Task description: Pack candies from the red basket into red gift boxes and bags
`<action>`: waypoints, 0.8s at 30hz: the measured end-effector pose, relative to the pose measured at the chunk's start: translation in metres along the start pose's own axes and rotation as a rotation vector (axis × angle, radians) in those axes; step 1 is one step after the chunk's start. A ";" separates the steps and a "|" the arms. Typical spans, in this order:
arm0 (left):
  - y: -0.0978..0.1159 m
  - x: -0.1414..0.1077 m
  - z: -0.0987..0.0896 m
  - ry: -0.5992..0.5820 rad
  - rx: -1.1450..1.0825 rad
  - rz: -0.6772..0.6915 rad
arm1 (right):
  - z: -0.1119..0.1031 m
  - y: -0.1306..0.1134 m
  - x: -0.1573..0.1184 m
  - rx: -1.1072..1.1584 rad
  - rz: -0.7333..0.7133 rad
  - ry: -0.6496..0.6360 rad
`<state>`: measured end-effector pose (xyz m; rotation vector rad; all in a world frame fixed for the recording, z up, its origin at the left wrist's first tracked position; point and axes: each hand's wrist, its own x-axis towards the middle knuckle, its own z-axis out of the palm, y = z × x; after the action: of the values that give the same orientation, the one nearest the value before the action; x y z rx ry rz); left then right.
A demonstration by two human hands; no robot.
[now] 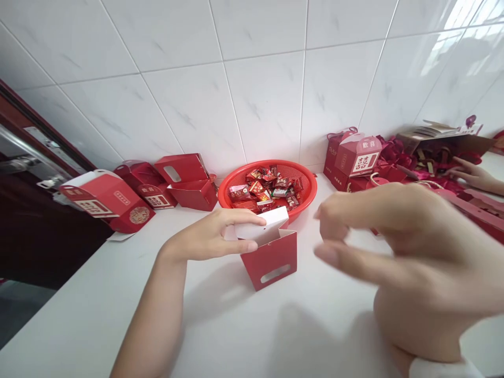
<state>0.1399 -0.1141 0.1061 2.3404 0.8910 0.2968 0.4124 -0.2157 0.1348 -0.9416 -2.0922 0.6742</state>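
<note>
Head view: an open red cardboard box with a white inside [275, 257] stands on the smooth white tabletop [220, 325], just about the centre of the frame, directly between my two hands. It lies immediately to the right of my left hand [214, 233], which touches it, and to the left of my right hand [409, 236], which is apart from it, so the left is the nearer one. The long slot cut in the box's near panel runs across the frame, climbing slightly toward the right, and the opening faces up. Behind the box, in the upper middle, sits a round red plastic mesh basket [312, 195] of small wrapped sweets in red, white and gold [260, 189].

My left thumb and forefinger are spread apart, the forefinger along the white flap and the thumb over the near rim; whether I grip or only steady the card I cannot tell, because my other fingers are hidden. My right hand is half curled, with a gap between thumb and forefinger and nothing visible in it, though motion blurs it.

The bottom of the box is out of sight, and the box and my left hand cover part of the basket's near side. At the right edge, another person's hand [470, 173] is cut off at the wrist.
</note>
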 end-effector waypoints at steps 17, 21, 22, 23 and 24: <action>-0.007 0.006 0.012 0.464 0.002 0.070 | 0.014 0.067 0.067 -0.102 0.220 -0.275; -0.007 0.007 0.011 0.580 -0.093 0.119 | 0.016 0.070 0.068 0.049 0.242 -0.172; -0.008 0.008 0.011 0.610 -0.113 0.128 | 0.017 0.070 0.068 0.088 0.242 -0.159; -0.010 0.009 0.012 0.644 -0.131 0.135 | 0.017 0.069 0.069 0.129 0.241 -0.146; -0.012 0.011 0.012 0.678 -0.143 0.142 | 0.018 0.069 0.069 0.167 0.240 -0.133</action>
<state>0.1469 -0.1057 0.0892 2.1859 0.9567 1.2215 0.3939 -0.1229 0.1045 -1.0876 -2.0161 1.0443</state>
